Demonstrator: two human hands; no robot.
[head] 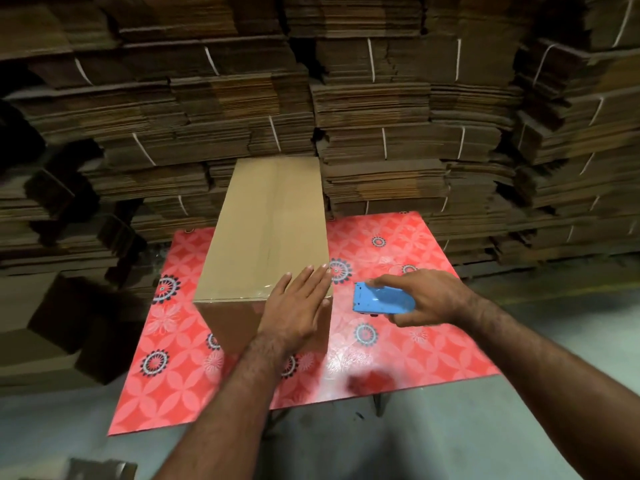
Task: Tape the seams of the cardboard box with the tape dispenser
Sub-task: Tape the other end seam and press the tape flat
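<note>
Tall cardboard box [266, 230] stands upright on a table with a red floral-patterned cover [415, 334], toward the table's left-centre and reaching its far edge. Top flaps closed; clear tape strip [275, 216] runs lengthwise along the centre seam, glossy near the front edge, where it folds over onto the front face.

Left hand [298, 306] lies flat on the box's near right top corner, fingers straight and together, palm over the front edge, fingertips pointing away toward the far right. Pressing, not grasping anything.

Right hand [426, 299] grips a blue tape dispenser [381, 301], fingers curled over its top and thumb under. Dispenser is held above the table just to the right of the box, not touching it, its wider end facing the box. Small gap between dispenser and left hand. Cannot tell whether tape still links dispenser to box.

Both forearms bare, coming in from the bottom of the frame.

Behind the table: wall of stacked flat cardboard sheets [381, 116], bundled with white strapping, filling the whole background. More brown cartons [52, 327] on the floor at left, in shadow. Grey concrete floor [381, 445] below the table. Blurred reddish smudge on the table's near edge, can't identify.
</note>
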